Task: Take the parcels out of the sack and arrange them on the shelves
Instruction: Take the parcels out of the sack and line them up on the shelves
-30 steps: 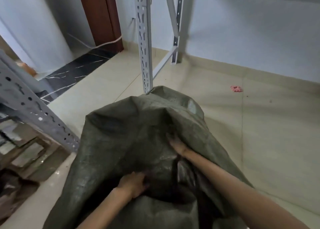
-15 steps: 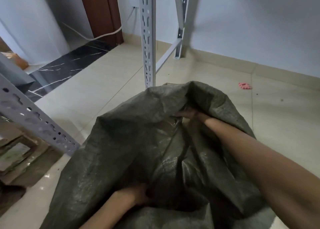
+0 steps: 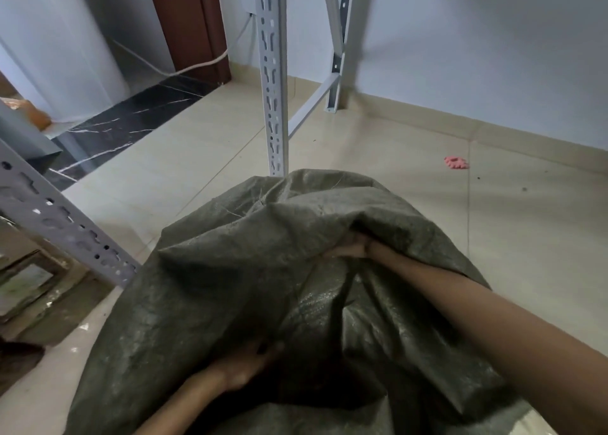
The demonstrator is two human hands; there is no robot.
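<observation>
I see a beige tiled floor (image 3: 378, 158) carrying a crumpled olive-green woven sack (image 3: 204, 289), a small pink scrap (image 3: 455, 163) and grey slotted-steel shelf posts (image 3: 272, 105).

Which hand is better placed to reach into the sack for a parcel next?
Probably the left hand: it sits at the sack's dark opening, while the right hand grips the far rim, holding it up.

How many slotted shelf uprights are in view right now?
3: front upright just behind the sack, rear upright by the wall, and a slanted upright at left. Others may be out of frame.
</observation>
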